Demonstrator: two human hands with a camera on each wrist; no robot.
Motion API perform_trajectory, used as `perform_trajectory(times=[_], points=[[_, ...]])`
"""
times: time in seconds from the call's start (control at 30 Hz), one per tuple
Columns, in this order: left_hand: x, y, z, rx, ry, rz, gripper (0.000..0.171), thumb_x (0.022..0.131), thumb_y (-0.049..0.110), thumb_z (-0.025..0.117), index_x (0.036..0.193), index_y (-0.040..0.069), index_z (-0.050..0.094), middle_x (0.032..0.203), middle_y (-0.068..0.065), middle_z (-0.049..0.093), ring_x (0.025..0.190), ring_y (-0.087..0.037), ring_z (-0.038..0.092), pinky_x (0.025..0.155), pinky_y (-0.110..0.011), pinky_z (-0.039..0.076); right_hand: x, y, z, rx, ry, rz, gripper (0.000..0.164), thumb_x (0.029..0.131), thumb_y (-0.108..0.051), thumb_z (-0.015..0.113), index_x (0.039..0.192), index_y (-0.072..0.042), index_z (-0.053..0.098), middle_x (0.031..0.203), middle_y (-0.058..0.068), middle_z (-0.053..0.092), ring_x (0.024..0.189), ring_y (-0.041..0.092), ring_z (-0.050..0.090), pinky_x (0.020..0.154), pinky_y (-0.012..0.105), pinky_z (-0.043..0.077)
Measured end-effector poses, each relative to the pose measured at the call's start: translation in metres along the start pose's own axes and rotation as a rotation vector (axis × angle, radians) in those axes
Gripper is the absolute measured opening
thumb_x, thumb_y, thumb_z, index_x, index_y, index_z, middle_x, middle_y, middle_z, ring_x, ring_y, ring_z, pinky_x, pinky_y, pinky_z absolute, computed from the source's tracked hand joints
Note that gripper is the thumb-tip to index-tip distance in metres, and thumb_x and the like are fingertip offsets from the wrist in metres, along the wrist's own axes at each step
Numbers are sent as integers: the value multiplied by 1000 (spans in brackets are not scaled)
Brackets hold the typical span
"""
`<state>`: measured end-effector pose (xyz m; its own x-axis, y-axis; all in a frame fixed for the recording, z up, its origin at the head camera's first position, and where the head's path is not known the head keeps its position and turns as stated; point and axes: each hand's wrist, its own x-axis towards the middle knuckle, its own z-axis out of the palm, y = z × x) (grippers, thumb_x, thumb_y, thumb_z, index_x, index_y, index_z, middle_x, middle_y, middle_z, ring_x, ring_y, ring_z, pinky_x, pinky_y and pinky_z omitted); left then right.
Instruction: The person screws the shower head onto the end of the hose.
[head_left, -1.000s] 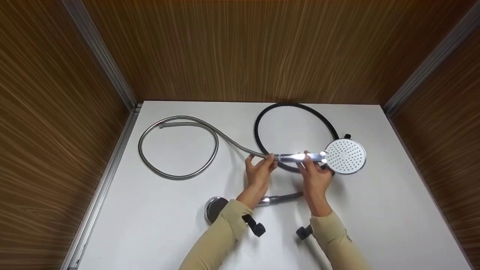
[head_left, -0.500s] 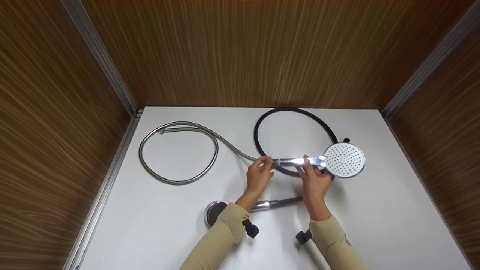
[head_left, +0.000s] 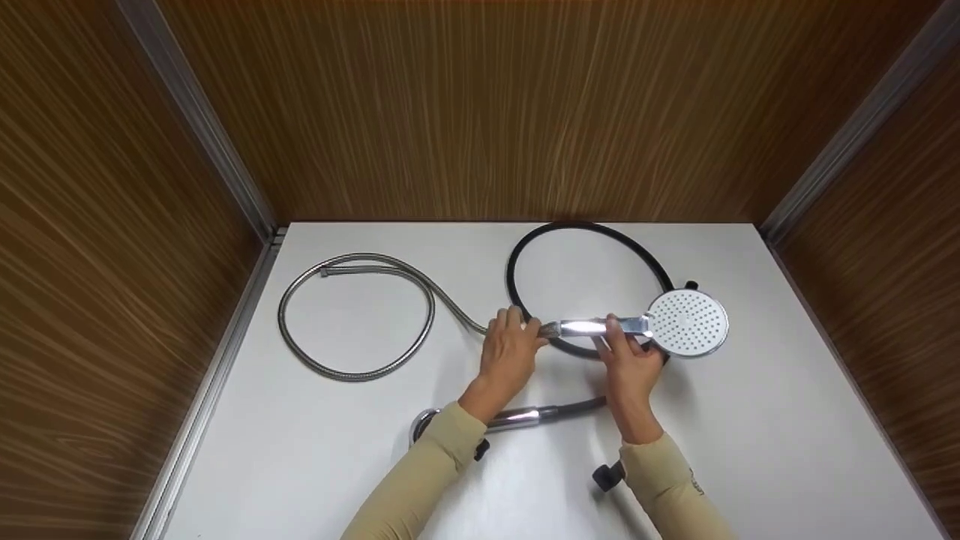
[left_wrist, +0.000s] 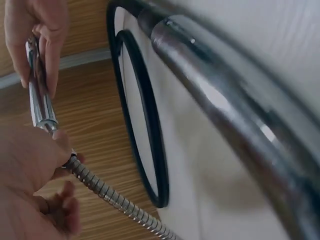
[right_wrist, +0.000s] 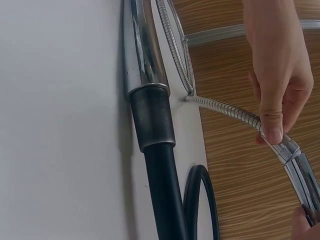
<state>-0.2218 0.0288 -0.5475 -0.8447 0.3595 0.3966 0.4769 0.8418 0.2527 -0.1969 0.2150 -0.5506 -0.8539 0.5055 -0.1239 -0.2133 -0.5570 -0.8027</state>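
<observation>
A chrome hand shower with a round white spray face (head_left: 688, 322) lies across my right hand (head_left: 632, 375), whose thumb and fingers grip its handle (head_left: 585, 328). My left hand (head_left: 508, 356) pinches the end of the ribbed metal hose (left_wrist: 110, 195) right beside the handle's lower end. In the right wrist view, its thumb presses on the silvery end fitting (right_wrist: 288, 149), which lines up with the handle. The hose runs left from there into a loop on the white table (head_left: 247, 420). Part of the fitting hides under the left fingers.
A second shower head with a chrome handle (head_left: 517, 418) lies nearer the person, partly under the left forearm. Its black hose (head_left: 512, 270) loops behind the hands, beneath the held shower. Brown wood-grain panels (head_left: 480, 112) wall the back and both sides.
My left hand has rolled over, so its back now faces up with the fingers across the hose end. The right hand keeps its grip on the hand shower, nearly still.
</observation>
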Motion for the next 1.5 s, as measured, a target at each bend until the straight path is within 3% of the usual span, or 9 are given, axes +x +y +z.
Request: perform_trajectory(times=[0.17, 0.3, 0.47, 0.67, 0.87, 1.07, 1.17, 1.3, 1.5], points=[[6, -18, -6, -103, -153, 107, 25, 109, 30, 56, 121, 9, 64, 96, -11, 64, 85, -26, 66, 74, -37, 59, 3, 2, 3, -24, 21, 1, 80, 97, 6, 68, 164, -12, 26, 119, 9, 67, 110, 20, 76, 99, 42, 62], [8, -27, -7, -168, -203, 139, 34, 113, 34, 46, 132, 11, 63, 101, -11, 64, 89, -26, 64, 79, -40, 58, 6, 3, 4, -31, 32, 11, 80, 97, 7, 69, 163, -10, 27, 133, 17, 57, 112, 21, 74, 99, 41, 62], [10, -28, -5, -183, -187, 179, 38, 116, 31, 39, 126, 6, 66, 99, -11, 67, 90, -28, 66, 83, -40, 58, 7, 3, 4, -17, 27, 24, 82, 96, 4, 71, 164, -12, 27, 137, 21, 55, 114, 23, 73, 98, 39, 63], [13, -26, -7, -189, -179, 183, 30, 115, 29, 43, 111, 7, 62, 91, -8, 67, 87, -26, 66, 80, -38, 58, 9, 3, 4, -24, 27, 21, 82, 96, 3, 72, 163, -13, 28, 126, 14, 62, 116, 26, 72, 96, 38, 64], [15, -27, -10, -209, -167, 189, 25, 111, 29, 54, 119, 7, 62, 94, -7, 69, 87, -25, 67, 79, -38, 58, 11, 2, 3, -3, -7, 20, 81, 98, 6, 68, 164, -11, 26, 122, 12, 65, 112, 23, 74, 95, 39, 64], [15, -27, -9, -200, -177, 188, 32, 113, 34, 47, 114, 8, 66, 95, -7, 71, 91, -26, 69, 83, -39, 59, 10, 2, 1, 26, -60, 34, 85, 98, 8, 66, 166, -13, 19, 109, 8, 74, 104, 22, 78, 95, 41, 64], [15, -27, -8, -179, -159, 201, 32, 113, 34, 47, 114, 8, 66, 94, -8, 71, 90, -27, 69, 82, -40, 59, 11, 2, 1, -9, -62, 38, 86, 99, 5, 67, 167, -14, 19, 107, 5, 75, 102, 19, 78, 95, 40, 64], [15, -27, -7, -167, -116, 213, 25, 109, 33, 56, 118, 11, 65, 92, -6, 71, 86, -25, 68, 77, -38, 59, 11, 2, 1, -56, -54, 33, 87, 99, 2, 69, 167, -14, 19, 110, 4, 74, 104, 17, 77, 97, 40, 63], [14, -27, -8, -198, -89, 212, 31, 106, 37, 63, 125, 13, 63, 99, -5, 75, 91, -24, 71, 81, -38, 60, 12, 2, 0, -30, -55, 40, 87, 98, 5, 68, 167, -14, 18, 106, 6, 74, 103, 19, 78, 97, 41, 63]])
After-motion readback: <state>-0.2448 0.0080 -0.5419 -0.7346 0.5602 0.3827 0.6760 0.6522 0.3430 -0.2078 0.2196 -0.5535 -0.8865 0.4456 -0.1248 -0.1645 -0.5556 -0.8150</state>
